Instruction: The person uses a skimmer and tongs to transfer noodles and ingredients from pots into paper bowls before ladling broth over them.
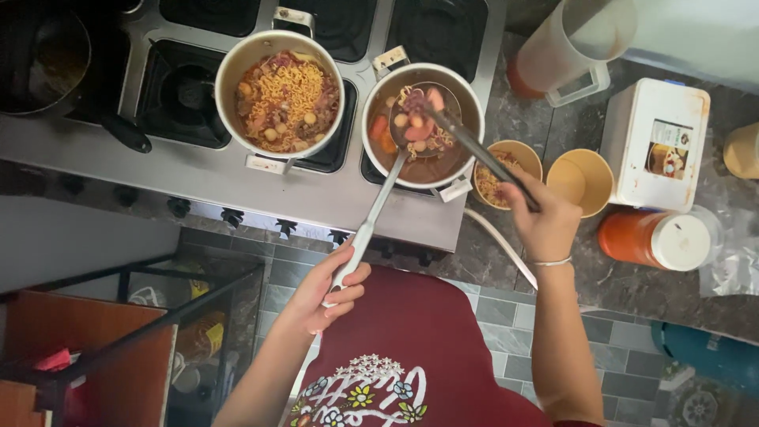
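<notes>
My left hand [326, 291] grips the long white handle of a ladle [371, 217]. Its bowl is raised over the right metal pot [474, 103] and carries noodles, sausage slices and small balls. My right hand [544, 220] holds dark tongs [474, 146], their tips reaching into the ladle's bowl. A second metal pot [229, 75], to the left on the stove, is full of noodles with toppings. A paper cup [528, 154] with some noodles in it stands just right of the pot, beside my right hand.
An empty paper cup [583, 180] stands beside the filled one. A white box [656, 146], a red-orange jar with a white lid [655, 239] and a clear jug [571, 51] sit on the dark counter at right. A black pan [47, 59] is at far left.
</notes>
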